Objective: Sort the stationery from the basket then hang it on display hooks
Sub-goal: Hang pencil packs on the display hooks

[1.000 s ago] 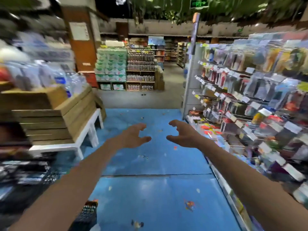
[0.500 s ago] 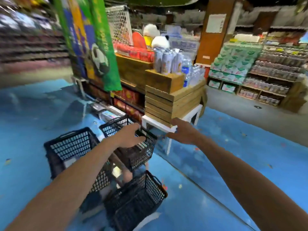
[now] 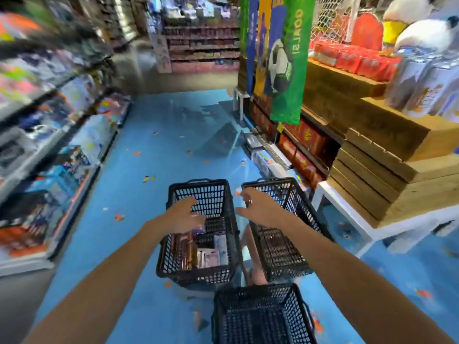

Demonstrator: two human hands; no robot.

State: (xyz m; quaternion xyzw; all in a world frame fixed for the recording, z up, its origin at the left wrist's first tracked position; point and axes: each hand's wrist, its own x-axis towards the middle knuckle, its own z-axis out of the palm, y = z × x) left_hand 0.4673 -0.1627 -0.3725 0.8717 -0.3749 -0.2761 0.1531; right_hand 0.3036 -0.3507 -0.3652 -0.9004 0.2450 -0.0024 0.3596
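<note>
So the stationery [image 3: 198,252] is in the left-hand basket [image 3: 173,259], a bunch of flat packs standing on edge in its near half. That basket sits on the blue floor [image 3: 129,194], closer to the floor's right edge under the wooden crate display [image 3: 385,175] than to the shelving [image 3: 49,150] along the left edge. What changed: a second ago the view was down the aisle with the hook rack on the right and both hands out in the air. Half a second ago it was swinging past the crates, and now it's pointed down at three baskets. The left hand [image 3: 182,216] hangs right over the stocked basket, grip apart, fingers loosely curved, nothing in it. The right hand [image 3: 258,208] is over the rim of the second basket [image 3: 280,247] just beside it, grip apart too, empty. The third basket [image 3: 260,316] is nearest the camera; can't tell what's in either of those two. My read: they turned away from the hooks to fetch the next pack, so this is the start of a pick, with the hooks out of view.
</note>
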